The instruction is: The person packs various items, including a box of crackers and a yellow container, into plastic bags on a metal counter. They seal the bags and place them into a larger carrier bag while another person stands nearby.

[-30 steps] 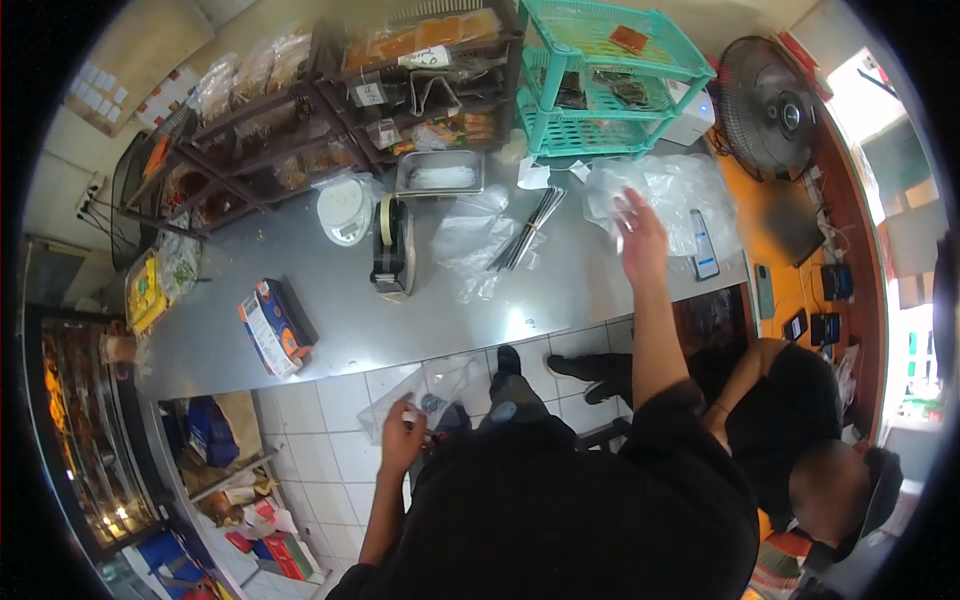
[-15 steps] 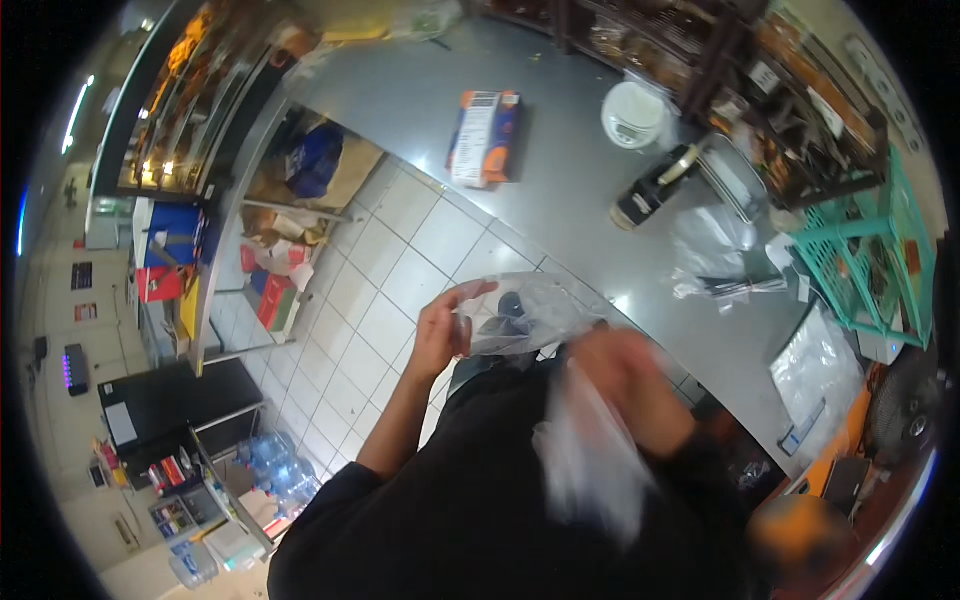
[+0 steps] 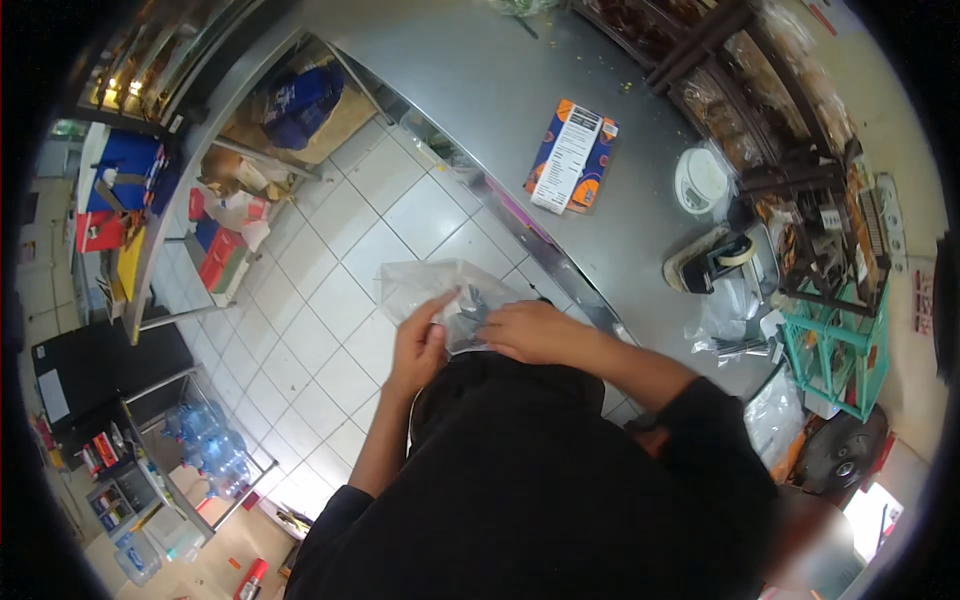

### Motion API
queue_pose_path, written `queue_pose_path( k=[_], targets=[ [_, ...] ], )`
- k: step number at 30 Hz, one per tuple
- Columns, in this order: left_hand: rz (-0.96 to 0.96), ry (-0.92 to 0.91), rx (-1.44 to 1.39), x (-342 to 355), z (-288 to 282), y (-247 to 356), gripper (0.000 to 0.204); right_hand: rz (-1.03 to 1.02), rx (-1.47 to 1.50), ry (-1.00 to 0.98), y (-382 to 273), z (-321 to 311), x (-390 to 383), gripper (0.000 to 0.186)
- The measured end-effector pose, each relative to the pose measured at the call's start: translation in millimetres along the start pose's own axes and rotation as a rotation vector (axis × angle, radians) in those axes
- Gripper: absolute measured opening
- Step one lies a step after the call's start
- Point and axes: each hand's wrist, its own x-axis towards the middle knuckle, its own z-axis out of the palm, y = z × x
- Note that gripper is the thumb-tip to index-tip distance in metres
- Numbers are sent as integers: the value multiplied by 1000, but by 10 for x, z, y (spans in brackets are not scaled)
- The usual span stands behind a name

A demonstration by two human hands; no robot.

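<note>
A clear plastic bag (image 3: 420, 285) hangs in front of my waist, over the tiled floor. My left hand (image 3: 420, 345) grips its near left side, with the index finger stretched along the film and the thumb apart from it. Bent fingers of my right hand (image 3: 525, 330) hold the bag's right side, close to my left fingertips. A dark shape shows through the film between the hands; whether it is inside or behind the bag, I cannot tell.
A steel counter (image 3: 480, 90) runs along the right, bearing a blue and orange box (image 3: 572, 157), a white scale (image 3: 702, 180) and a tape dispenser (image 3: 710, 262). Farther right are a green plastic basket (image 3: 835, 350) and brown racks (image 3: 780, 180). Water bottles (image 3: 210, 450) stand lower left.
My right hand has come in from the right to the bag beside my left hand. The whitish plastic it held no longer shows separately. My view has turned, shifting the counter rightward.
</note>
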Motion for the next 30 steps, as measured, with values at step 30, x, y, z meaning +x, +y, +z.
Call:
queue_pose_path(
  k=[30],
  targets=[
    [-164,577,-180,-89,118,980,78,-442,580,103,345,-1977,778,77]
  ],
)
